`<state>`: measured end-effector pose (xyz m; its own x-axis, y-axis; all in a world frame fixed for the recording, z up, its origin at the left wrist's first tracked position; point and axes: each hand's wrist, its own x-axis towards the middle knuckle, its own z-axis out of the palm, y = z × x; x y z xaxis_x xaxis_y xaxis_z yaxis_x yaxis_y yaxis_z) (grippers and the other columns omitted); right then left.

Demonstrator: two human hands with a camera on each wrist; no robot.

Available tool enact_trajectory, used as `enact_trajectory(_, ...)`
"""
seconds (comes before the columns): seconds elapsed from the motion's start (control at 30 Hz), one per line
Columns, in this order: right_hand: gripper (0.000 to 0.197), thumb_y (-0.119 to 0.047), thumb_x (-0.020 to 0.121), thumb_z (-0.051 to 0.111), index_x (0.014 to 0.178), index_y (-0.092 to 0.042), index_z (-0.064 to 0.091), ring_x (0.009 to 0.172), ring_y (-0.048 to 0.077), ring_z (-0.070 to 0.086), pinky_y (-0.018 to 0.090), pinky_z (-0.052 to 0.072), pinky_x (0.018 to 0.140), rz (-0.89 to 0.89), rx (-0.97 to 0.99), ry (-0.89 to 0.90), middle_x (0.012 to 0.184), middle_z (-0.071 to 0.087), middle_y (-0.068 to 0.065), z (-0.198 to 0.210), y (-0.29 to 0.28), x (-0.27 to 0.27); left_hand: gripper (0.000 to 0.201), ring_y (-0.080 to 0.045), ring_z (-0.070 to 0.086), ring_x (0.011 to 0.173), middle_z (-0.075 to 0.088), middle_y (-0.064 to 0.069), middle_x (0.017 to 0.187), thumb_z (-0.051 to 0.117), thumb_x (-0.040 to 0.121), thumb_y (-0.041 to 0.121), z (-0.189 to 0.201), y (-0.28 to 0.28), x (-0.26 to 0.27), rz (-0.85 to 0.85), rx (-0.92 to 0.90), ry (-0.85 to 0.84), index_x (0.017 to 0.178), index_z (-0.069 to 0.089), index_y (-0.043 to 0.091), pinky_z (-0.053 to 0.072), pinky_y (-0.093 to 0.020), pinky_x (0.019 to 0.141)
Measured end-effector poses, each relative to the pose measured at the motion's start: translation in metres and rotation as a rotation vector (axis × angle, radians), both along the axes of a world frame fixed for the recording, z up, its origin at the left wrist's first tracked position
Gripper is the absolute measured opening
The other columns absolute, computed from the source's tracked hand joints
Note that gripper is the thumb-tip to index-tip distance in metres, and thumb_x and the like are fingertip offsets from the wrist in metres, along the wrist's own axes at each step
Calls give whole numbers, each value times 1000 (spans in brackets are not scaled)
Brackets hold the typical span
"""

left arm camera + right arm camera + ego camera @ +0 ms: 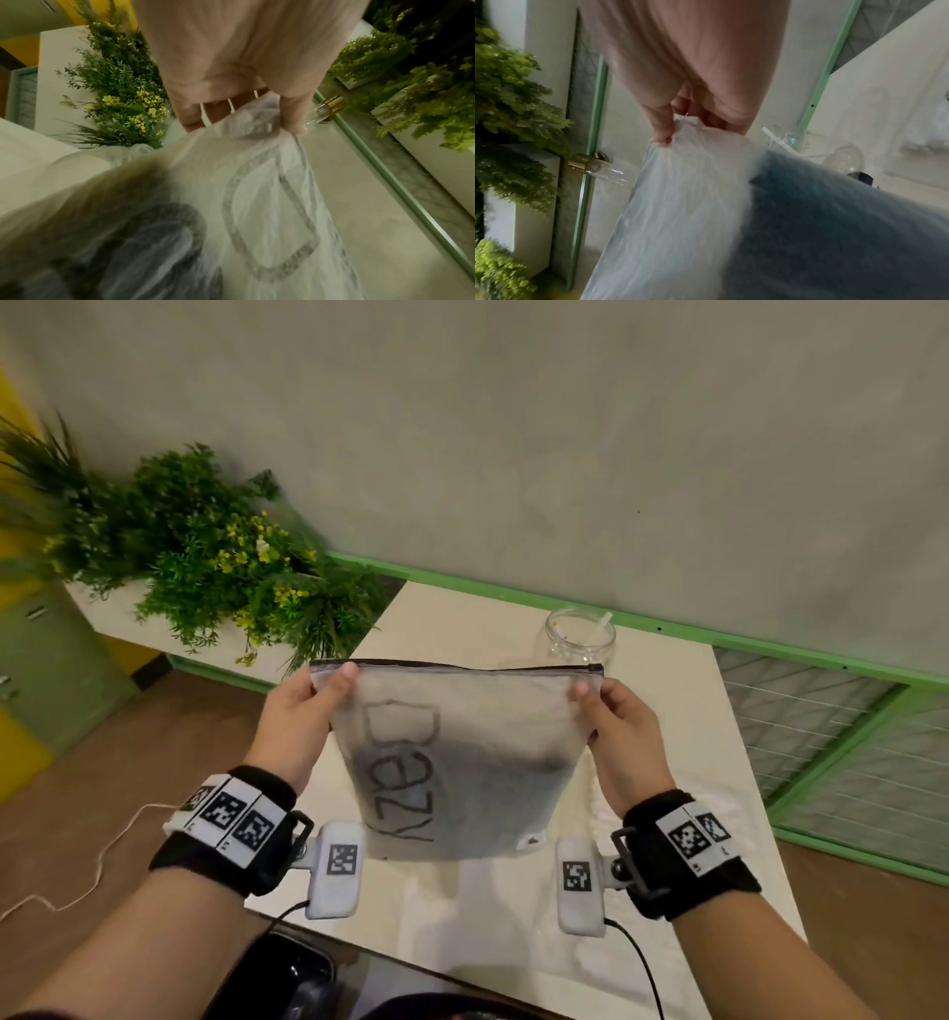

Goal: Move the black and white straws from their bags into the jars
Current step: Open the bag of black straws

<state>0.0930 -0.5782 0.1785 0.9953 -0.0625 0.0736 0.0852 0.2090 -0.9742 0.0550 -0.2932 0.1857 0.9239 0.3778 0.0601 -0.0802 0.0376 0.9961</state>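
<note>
I hold a frosted zip bag (462, 762) upright above the white table (693, 788), its black zip strip on top. Dark lettering shows through it, and a dark mass fills its lower part. My left hand (318, 690) pinches the bag's top left corner (246, 121). My right hand (595, 706) pinches the top right corner (677, 132), by the zip slider. Behind the bag stands a clear glass jar (577, 636) with one white straw (601, 629) leaning in it. In the right wrist view the jar (790, 138) lies just past the bag's edge. No black straws show plainly.
Artificial green plants with yellow flowers (205, 546) sit on a ledge at the back left. A green-framed wire panel (847, 737) runs along the table's right side. A gold-capped clear bottle (326, 109) shows near the green edge. A dark object (298, 978) lies at the table's near edge.
</note>
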Motion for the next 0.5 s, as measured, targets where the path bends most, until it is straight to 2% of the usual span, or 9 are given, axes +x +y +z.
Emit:
enact_trajectory(0.07, 11, -18, 93, 60, 86, -12, 67, 81, 16, 53, 31, 42, 76, -30, 14, -13, 83, 63, 1, 4, -1, -1, 10, -23, 65, 89, 72, -5, 91, 60, 92, 23, 0, 6, -1, 4, 83, -5, 88, 67, 20, 48, -51, 95)
enact_trajectory(0.13, 11, -16, 95, 56, 90, -12, 65, 82, 18, 56, 33, 44, 79, -50, 24, -26, 85, 64, 3, 8, -3, -3, 7, -27, 66, 95, 71, -5, 97, 64, 90, 30, 2, 10, -4, 23, 208, -10, 93, 68, 26, 48, -55, 95)
enact_trajectory(0.17, 10, -14, 95, 55, 90, -13, 63, 79, 16, 57, 33, 45, 77, -55, 20, -37, 82, 66, 1, 10, -4, -4, 11, -28, 64, 98, 70, -3, 100, 66, 87, 34, 4, 11, -5, 56, 284, -10, 97, 65, 28, 48, -55, 94)
enact_trajectory(0.23, 10, -10, 95, 54, 88, -15, 59, 69, 11, 59, 29, 44, 71, -69, 3, -50, 75, 67, -4, 12, -4, -7, 23, -23, 57, 107, 61, 3, 110, 67, 86, 31, 16, 3, -9, 161, 515, -42, 106, 58, 28, 46, -46, 98)
enact_trajectory(0.3, 13, -7, 95, 55, 86, -16, 57, 69, 12, 58, 30, 42, 71, -81, -11, -57, 74, 68, -5, 13, -4, -10, 31, -19, 47, 114, 53, 2, 116, 65, 87, 26, 34, -18, -15, 254, 799, -153, 116, 55, 21, 38, -39, 100)
enact_trajectory(0.33, 13, -7, 95, 55, 86, -16, 58, 72, 14, 58, 32, 41, 72, -83, -15, -61, 76, 67, -4, 14, -4, -12, 30, -18, 45, 114, 53, 2, 116, 63, 88, 27, 43, -32, -17, 236, 893, -230, 116, 56, 20, 36, -36, 99)
enact_trajectory(0.4, 13, -5, 94, 55, 87, -14, 60, 78, 18, 55, 36, 42, 74, -76, -26, -66, 81, 64, 0, 17, -3, -15, 27, -15, 47, 109, 57, 5, 114, 57, 87, 35, 53, -62, -16, 62, 967, -322, 111, 60, 23, 36, -31, 94)
enact_trajectory(0.5, 16, -4, 94, 54, 83, -14, 61, 73, 13, 54, 27, 46, 68, -65, -56, -89, 80, 61, 2, 21, -2, -19, 34, -15, 55, 103, 64, 9, 111, 47, 88, 46, 55, -107, -1, -186, 1069, -321, 112, 63, 29, 44, -39, 92)
